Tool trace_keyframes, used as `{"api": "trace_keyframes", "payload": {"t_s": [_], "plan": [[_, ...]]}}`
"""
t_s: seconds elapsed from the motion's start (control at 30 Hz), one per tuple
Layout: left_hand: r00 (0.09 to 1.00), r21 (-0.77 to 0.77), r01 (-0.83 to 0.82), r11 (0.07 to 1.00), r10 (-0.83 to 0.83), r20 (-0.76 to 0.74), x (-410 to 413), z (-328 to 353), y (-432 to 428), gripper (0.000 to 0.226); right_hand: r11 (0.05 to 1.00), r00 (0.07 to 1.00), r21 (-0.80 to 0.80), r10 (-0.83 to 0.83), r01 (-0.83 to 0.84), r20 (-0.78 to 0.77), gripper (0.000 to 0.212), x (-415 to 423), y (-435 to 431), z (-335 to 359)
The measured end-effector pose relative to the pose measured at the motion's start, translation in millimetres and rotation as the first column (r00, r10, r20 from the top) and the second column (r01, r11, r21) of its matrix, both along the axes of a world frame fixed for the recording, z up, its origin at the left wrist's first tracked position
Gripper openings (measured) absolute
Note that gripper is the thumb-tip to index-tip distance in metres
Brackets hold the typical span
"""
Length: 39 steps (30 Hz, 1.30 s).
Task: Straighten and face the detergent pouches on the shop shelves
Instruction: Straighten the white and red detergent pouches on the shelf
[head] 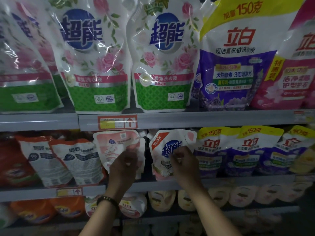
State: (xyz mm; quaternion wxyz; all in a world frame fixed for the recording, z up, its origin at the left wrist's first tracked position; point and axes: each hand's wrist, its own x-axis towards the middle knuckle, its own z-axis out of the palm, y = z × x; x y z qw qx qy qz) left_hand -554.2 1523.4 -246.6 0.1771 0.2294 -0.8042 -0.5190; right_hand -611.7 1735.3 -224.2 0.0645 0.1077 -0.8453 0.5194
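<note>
Two pouches on the middle shelf are in hand, side by side with a dark gap between them. The left hand (122, 166) has its fingers curled onto the lower face of the pale pink pouch (117, 145); motion blur makes the grip hard to read, but it looks like a pinch of the film. That pouch leans left and carries a small code square where its neighbour has a bold logo, so I judge it back to front. The right hand (183, 165) pinches the front of the white pouch (167, 142), which faces out but sits a little askew.

To do this well, take each pouch by its sides rather than the crumpled middle, turn the pink one about, seat both bases flat at the shelf lip and close the gap.

To the left, two orange-and-white pouches (78, 160) slump rightward, the nearer one touching the pink pouch, so they will crowd it. The price tag (117, 122) on the rail hangs just above the pink pouch's spout and could snag it. To the right, purple pouches (213, 150) stand upright against the white pouch's edge. Pale bottles (162, 200) line the shelf below, behind the forearms.
</note>
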Motion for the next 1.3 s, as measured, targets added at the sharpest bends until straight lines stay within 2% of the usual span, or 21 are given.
{"api": "trace_keyframes", "payload": {"t_s": [0.1, 0.2, 0.37, 0.57, 0.8, 0.97, 1.1, 1.23, 1.3], "plan": [[0.997, -0.083, -0.077, 0.994, 0.074, -0.037, 11, 3, -13, 0.012, 0.998, 0.997, -0.016, 0.057, -0.056, 0.047, 0.010, 10, -16, 4], [0.986, -0.094, -0.156, 0.983, 0.149, -0.075, 21, 7, -24, 0.005, 0.995, 0.992, -0.052, 0.094, -0.090, 0.081, 0.014, 17, -31, 6], [0.970, -0.103, -0.221, 0.970, 0.208, -0.126, 33, 2, -58, 0.040, 0.990, 0.991, -0.084, 0.120, -0.115, 0.062, 0.010, 26, -61, 3], [0.972, -0.089, -0.186, 0.979, 0.170, -0.161, 38, 1, -74, 0.054, 0.986, 0.987, -0.088, 0.148, -0.142, 0.061, 0.008, 38, -85, -5], [0.975, 0.010, -0.094, 0.995, 0.094, -0.201, 38, -4, -81, 0.052, 0.984, 0.978, -0.113, 0.151, -0.135, 0.145, 0.004, 52, -106, -8], [0.985, 0.050, -0.026, 0.998, 0.034, -0.172, 37, -6, -87, 0.047, 0.987, 0.973, -0.113, 0.133, -0.114, 0.188, 0.010, 58, -119, -12], [0.995, -0.119, 0.003, 0.993, -0.015, -0.100, 32, -13, -90, 0.018, 0.981, 0.962, -0.130, 0.167, -0.141, 0.214, 0.022, 65, -124, -7], [1.000, -0.329, 0.005, 0.944, -0.005, 0.000, 26, -12, -96, 0.033, 0.969, 0.947, -0.125, 0.238, -0.215, 0.216, 0.037, 68, -124, 3], [0.999, -0.370, -0.008, 0.929, 0.024, 0.038, 25, -7, -97, 0.035, 0.957, 0.937, -0.142, 0.278, -0.252, 0.213, 0.043, 67, -126, 8]]}}
